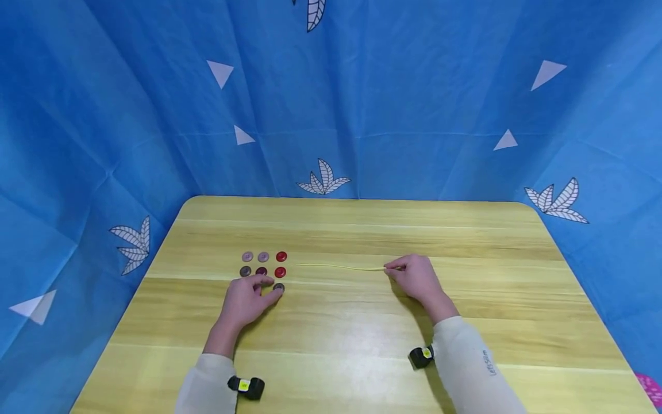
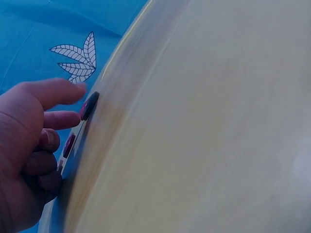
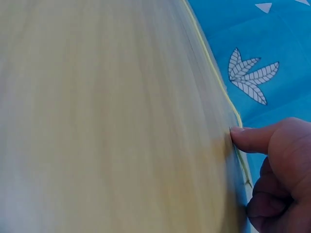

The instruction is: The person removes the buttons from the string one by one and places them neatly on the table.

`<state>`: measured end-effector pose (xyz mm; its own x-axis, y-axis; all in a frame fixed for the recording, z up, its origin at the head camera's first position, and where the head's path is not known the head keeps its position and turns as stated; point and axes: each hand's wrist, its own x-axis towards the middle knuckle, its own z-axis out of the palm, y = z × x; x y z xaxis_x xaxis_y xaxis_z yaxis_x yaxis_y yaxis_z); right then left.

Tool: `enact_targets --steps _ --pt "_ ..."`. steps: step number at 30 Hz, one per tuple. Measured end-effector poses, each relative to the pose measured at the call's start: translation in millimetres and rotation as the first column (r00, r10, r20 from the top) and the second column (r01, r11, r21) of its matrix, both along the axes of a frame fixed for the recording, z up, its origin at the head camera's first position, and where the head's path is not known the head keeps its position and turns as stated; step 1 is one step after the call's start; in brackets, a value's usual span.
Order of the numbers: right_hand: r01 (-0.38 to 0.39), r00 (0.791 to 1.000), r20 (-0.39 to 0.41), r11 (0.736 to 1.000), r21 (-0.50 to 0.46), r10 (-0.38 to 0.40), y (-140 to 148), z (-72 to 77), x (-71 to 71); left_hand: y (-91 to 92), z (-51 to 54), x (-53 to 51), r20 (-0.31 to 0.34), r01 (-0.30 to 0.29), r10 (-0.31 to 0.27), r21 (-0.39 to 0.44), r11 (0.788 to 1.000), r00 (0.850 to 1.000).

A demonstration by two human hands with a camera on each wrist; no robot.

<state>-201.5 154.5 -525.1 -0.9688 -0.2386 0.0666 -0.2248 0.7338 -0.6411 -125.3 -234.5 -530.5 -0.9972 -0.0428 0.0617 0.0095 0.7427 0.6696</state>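
Several buttons lie in rows at the left of the table: two pale pink buttons (image 1: 256, 256), two red buttons (image 1: 280, 272), a dark grey button (image 1: 245, 271) and a maroon button (image 1: 261, 271). Nearest me in the right column lies another dark button (image 1: 278, 286). My left hand (image 1: 248, 298) has its thumb and index finger spread loosely at that button, seemingly touching it; the other fingers are bent. My right hand (image 1: 416, 280) pinches the right end of a thin yellow cord (image 1: 341, 266), which stretches left toward the red buttons. In the right wrist view the thumb presses the cord (image 3: 218, 80).
The wooden table (image 1: 351, 230) has rounded far corners. A blue patterned curtain (image 1: 424, 103) hangs behind it and at both sides. Small black cameras (image 1: 250, 387) are strapped to both wrists. Something pink (image 1: 650, 388) shows at the right edge.
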Motion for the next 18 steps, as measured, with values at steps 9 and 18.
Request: enact_targets --steps 9,18 --pt "-0.132 0.985 0.125 0.987 0.096 0.120 15 5.5 12.1 1.4 -1.7 -1.7 -0.348 -0.056 0.093 0.114 0.992 0.933" --pt "-0.181 0.967 0.202 0.977 0.111 0.156 16 12.4 9.6 18.3 14.2 -30.2 -0.626 -0.143 0.130 0.029 0.989 0.769"
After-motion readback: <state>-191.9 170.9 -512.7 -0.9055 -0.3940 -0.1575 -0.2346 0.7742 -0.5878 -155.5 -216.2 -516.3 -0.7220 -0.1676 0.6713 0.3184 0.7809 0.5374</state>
